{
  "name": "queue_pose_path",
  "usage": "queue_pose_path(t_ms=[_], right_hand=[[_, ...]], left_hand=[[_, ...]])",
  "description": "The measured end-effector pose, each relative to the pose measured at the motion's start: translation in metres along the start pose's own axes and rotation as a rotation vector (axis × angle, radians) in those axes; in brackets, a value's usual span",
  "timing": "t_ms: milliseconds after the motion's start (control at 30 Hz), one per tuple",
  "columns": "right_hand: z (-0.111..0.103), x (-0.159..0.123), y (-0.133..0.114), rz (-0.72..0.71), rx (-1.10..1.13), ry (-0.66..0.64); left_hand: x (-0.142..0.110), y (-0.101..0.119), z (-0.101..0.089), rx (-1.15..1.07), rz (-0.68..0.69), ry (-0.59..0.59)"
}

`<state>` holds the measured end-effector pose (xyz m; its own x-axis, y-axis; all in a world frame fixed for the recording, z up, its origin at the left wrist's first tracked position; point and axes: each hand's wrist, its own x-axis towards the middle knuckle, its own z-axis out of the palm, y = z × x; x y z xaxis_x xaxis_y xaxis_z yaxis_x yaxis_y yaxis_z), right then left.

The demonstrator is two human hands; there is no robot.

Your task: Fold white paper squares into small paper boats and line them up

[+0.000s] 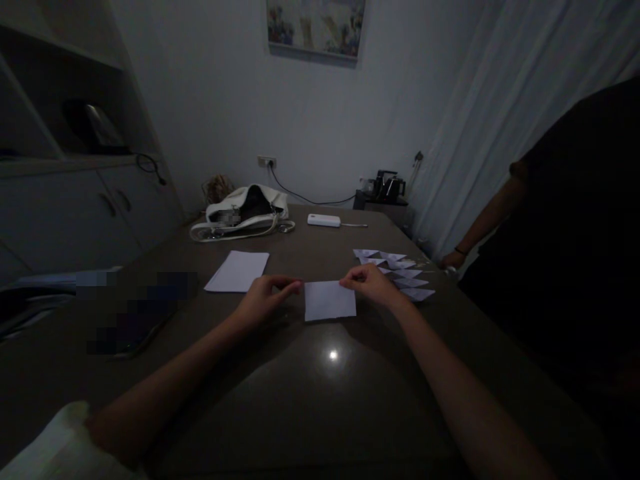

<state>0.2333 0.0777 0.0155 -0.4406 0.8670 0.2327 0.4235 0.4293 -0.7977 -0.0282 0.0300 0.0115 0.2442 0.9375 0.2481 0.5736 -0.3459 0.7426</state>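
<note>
A small white sheet of paper (330, 301) is in front of me, just above or on the dark table, with its near edge slightly uneven. My right hand (373, 283) pinches its upper right corner between thumb and fingers. Beside the upper left corner is my left hand (267, 297), thumb and index fingertips brought together; whether they touch the paper's edge I cannot tell. A stack of white paper (239, 271) lies beyond my left hand. Several folded white paper pieces with pointed ends (407, 273) lie in overlapping rows to the right of my right hand.
A white bag (250, 208) and a white handheld device (323, 220) with a strap lie toward the table's far side. On the left is a blurred-out dark flat object (145, 320). A person in dark clothing (560, 220) stands at the right edge, one hand near the table.
</note>
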Motion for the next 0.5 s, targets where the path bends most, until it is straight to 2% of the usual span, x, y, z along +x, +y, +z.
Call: queue_pose_path(t_ms=[233,400,500], right_hand=[[0.015,-0.001,-0.006,0.001,0.126,-0.079],[0.016,-0.001,-0.003,0.043,0.197,-0.02],[0.017,0.0,-0.002,0.037,0.19,0.003]], left_hand=[[0.001,0.002,0.001,0.065,0.008,-0.001],[0.001,0.003,-0.001,0.089,-0.016,0.058],[0.0,0.004,0.001,0.092,-0.004,0.028]])
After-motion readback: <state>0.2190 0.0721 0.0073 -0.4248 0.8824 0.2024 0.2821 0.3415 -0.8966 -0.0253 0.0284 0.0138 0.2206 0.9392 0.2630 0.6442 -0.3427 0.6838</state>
